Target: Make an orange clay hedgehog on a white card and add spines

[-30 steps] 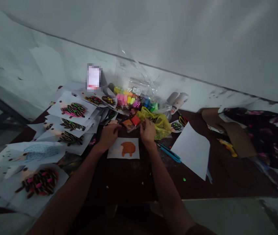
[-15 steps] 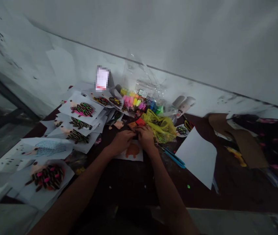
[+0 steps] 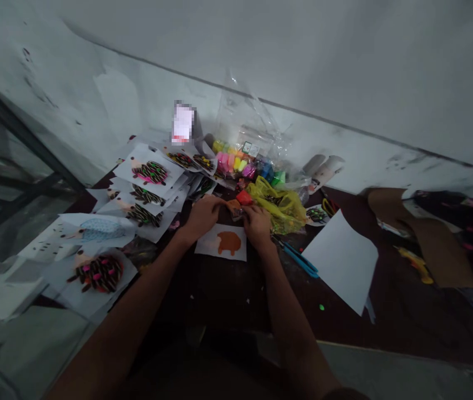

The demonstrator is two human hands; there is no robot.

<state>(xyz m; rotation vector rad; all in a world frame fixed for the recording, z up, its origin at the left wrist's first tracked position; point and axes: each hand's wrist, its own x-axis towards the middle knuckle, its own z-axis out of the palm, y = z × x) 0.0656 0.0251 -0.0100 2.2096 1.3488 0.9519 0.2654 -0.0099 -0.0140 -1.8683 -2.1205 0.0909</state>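
Orange clay packet point(image 3: 234, 208) lies between left hand point(image 3: 203, 215) and right hand point(image 3: 258, 225), at fingertips; cannot tell whether either grips it.

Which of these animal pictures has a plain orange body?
The small sheet just below your left hand and right hand in the view. Its orange body is bare, unlike the dark-spined pictures and the blue drawing.

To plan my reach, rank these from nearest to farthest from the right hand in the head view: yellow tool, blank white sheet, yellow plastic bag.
From the right hand:
1. Yellow plastic bag: close beside it, to its right.
2. Blank white sheet: farther right, past the bag.
3. Yellow tool: farthest right, beyond the sheet.
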